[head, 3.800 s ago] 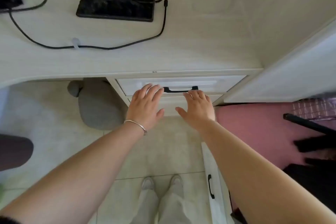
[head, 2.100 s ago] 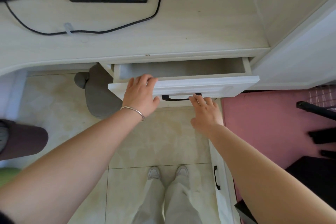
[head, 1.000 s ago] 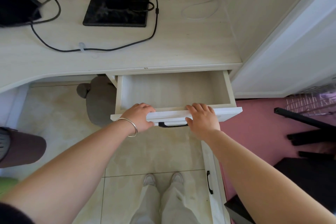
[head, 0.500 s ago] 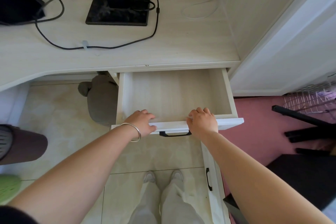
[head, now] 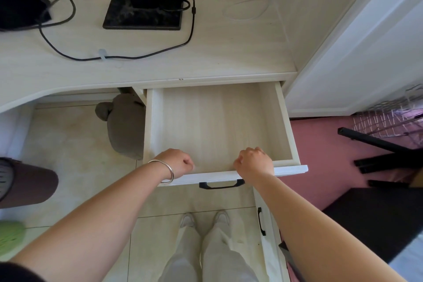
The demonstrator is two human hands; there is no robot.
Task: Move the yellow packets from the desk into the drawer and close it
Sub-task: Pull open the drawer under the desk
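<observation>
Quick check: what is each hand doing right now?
Left hand: closed on the drawer front.
Right hand: closed on the same drawer front.

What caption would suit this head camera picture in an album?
Both hands, left hand and right hand, grip the front edge of an open, empty drawer under a desk.

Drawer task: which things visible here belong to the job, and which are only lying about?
Belong to the job:
- drawer, pulled open, nothing visible inside
- left hand and right hand, both on its front edge
- desk; no yellow packets in view

Just lying about:
- monitor stand
- black cable
- white cable
- grey cushion on the floor
</observation>
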